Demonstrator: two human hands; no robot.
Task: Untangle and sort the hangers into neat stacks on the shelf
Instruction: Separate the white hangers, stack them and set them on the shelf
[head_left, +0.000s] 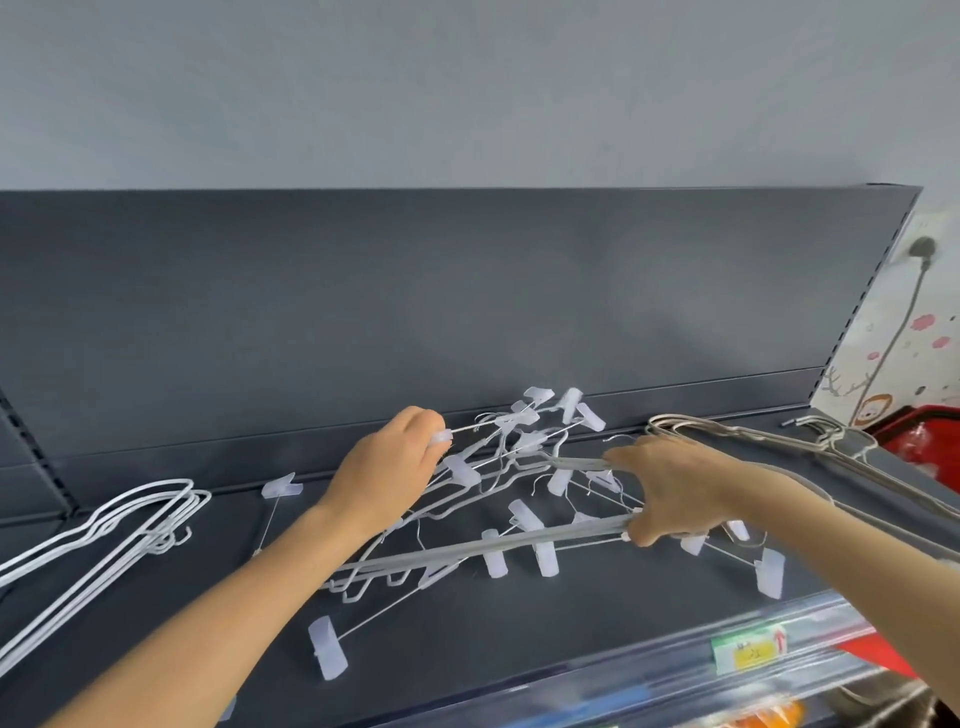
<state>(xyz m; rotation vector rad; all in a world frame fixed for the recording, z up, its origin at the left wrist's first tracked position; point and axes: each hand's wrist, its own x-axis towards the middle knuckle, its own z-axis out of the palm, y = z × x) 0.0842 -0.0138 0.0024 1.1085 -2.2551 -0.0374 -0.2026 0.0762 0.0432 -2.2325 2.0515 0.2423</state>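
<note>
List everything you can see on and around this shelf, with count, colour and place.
tangled clip hangers: many, white clips on wire, shelf centre
grey hanger bundle: one, grey, across the tangle
white wire hangers: several, white, stacked shelf left
beige wire hangers: several, beige, stacked rear right
shelf: one, dark grey
price label: one, yellow and green, front rail
basket: one, red, far right
left hand: pinches a clip in the tangle
right hand: grips the grey hanger bundle
</note>
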